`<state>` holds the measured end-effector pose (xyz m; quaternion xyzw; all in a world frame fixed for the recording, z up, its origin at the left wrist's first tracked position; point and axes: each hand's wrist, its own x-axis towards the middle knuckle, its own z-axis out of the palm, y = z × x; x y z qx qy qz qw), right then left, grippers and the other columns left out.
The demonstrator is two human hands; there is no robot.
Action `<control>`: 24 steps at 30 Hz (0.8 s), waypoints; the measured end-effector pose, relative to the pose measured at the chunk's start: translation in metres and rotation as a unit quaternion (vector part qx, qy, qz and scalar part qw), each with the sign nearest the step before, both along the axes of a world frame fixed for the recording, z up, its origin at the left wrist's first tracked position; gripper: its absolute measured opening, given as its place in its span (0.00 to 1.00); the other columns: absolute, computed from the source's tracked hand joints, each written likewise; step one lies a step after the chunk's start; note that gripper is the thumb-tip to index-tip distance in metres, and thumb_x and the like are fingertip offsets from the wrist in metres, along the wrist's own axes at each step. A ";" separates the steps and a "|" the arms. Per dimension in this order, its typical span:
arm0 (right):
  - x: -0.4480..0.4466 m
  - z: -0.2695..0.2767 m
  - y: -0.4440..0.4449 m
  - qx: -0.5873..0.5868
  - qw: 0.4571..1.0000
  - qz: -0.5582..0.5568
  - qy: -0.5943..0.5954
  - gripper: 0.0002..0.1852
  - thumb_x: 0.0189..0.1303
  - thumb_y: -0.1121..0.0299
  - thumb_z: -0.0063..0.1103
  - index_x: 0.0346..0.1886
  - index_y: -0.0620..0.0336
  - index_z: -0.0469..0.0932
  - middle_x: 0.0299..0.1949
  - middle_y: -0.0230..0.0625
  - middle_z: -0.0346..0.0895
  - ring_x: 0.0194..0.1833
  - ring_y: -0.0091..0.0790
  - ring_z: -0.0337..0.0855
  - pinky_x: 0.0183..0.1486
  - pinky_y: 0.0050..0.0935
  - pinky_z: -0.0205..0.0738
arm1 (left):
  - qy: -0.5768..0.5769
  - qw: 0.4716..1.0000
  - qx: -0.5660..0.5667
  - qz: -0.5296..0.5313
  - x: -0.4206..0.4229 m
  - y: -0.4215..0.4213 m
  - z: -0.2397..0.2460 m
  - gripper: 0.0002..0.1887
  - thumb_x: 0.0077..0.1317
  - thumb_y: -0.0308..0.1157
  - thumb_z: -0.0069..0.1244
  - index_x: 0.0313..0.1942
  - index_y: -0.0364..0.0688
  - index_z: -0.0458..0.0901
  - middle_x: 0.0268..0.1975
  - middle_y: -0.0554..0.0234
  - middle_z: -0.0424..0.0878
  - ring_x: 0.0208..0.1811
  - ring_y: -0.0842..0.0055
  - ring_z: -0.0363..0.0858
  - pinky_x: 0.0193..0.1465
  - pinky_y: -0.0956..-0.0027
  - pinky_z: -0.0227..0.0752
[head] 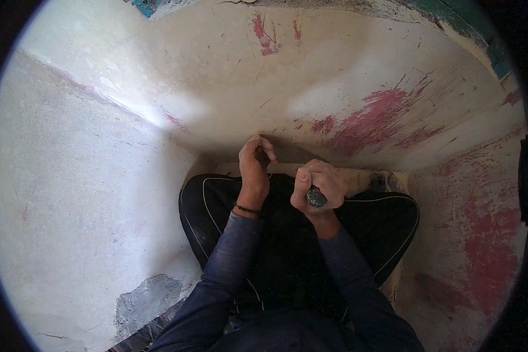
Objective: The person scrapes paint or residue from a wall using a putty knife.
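My right hand [319, 185] is closed around a dark, rounded handle [316, 197], whose end points up at the camera; the rest of the tool is hidden beneath the fist. To its left, my left hand [256, 154] is raised near the foot of the wall with its fingers curled. Its palm side is partly hidden, and whether it holds anything cannot be told. Ahead of both hands rises a cream plastered wall [246, 97] with scraped red paint patches [369, 119]. A dark beaded bracelet [246, 208] circles the left wrist.
Walls close in on both sides: a pale one [70, 176] at left with a grey rough patch [147, 299], and a red-stained one [479, 233] at right. My bent knees in black trousers [378, 220] come near the front wall. Green paint [462, 22] edges the top right.
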<state>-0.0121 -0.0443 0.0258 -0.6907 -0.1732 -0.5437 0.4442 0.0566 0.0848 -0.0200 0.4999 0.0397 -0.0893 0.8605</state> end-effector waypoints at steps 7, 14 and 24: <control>0.001 -0.002 0.004 0.010 1.000 0.013 0.014 0.11 0.64 0.76 0.63 0.26 0.60 0.71 0.19 0.34 0.73 0.18 0.33 0.77 0.21 0.32 0.72 | -0.023 1.000 0.009 0.010 -0.002 0.000 0.002 0.19 0.75 0.42 0.41 0.31 0.39 0.77 0.25 0.64 0.75 0.27 0.74 0.74 0.34 0.68 0.70; 0.000 0.002 0.001 0.011 1.000 0.006 0.028 0.12 0.64 0.76 0.64 0.25 0.59 0.71 0.19 0.34 0.73 0.18 0.34 0.76 0.21 0.32 0.72 | -0.005 1.000 0.006 0.000 -0.002 0.001 0.004 0.18 0.76 0.42 0.40 0.31 0.39 0.77 0.25 0.64 0.75 0.28 0.75 0.74 0.36 0.69 0.69; -0.001 0.000 0.000 0.014 1.000 0.016 0.021 0.12 0.63 0.78 0.62 0.25 0.60 0.70 0.20 0.35 0.73 0.18 0.34 0.76 0.21 0.32 0.71 | 0.004 1.000 0.004 0.005 -0.002 -0.002 0.003 0.18 0.75 0.42 0.40 0.31 0.40 0.77 0.25 0.65 0.74 0.27 0.75 0.74 0.35 0.69 0.69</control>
